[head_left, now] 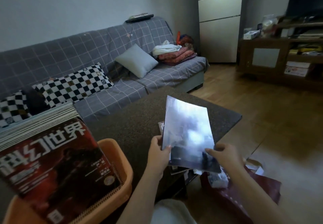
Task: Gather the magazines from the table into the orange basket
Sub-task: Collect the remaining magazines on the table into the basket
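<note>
Holding a glossy magazine up over the dark table, left hand pinching its near left corner and right hand pinching the near right edge. Orange basket sits at 9 o'clock from the hands, already stuffed with a stack of magazines, red cover on top.
</note>
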### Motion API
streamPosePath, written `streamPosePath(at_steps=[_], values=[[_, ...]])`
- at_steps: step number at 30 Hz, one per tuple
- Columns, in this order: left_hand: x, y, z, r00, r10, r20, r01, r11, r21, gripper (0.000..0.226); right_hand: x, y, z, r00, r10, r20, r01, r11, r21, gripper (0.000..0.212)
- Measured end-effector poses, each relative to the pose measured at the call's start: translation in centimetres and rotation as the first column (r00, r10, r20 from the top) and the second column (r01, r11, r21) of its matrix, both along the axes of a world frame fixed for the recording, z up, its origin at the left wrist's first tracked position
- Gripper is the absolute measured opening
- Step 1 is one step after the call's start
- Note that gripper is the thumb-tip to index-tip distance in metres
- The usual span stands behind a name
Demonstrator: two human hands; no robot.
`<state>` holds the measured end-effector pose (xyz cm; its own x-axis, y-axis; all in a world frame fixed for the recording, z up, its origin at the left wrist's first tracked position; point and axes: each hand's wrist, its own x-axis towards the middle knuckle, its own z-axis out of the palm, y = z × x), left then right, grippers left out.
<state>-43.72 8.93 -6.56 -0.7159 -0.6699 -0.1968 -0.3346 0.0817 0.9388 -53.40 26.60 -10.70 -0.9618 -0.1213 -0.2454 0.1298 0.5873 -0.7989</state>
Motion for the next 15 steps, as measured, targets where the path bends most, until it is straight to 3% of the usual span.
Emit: streamPosePath(at_steps=[2,4,11,15], values=[[1.6,-0.1,0.8,0.998,0.007,-0.063,-0.009,0.999,-0.036,0.035,0.9,0.3,1.0,0.999,0.004,0.032,0.005,0.966,-0.259,0.037],[3.4,-0.3,2.0,0.992,0.01,-0.127,-0.016,0.999,-0.05,0.034,1.7,0.1,2.6,0.999,0.029,0.021,-0.017,0.907,-0.42,0.035],[10.6,-2.7,4.8,0.936,0.057,-0.348,-0.049,0.998,0.033,0.025,4.7,-3.2,7.5,0.978,0.188,-0.091,-0.201,0.736,-0.646,0.023],[14.6,-4.8,5.9,0.923,0.063,-0.38,-0.069,0.998,-0.003,0.027,6.9,-6.0,9.1,0.939,0.319,-0.13,-0.315,0.643,-0.699,0.023]])
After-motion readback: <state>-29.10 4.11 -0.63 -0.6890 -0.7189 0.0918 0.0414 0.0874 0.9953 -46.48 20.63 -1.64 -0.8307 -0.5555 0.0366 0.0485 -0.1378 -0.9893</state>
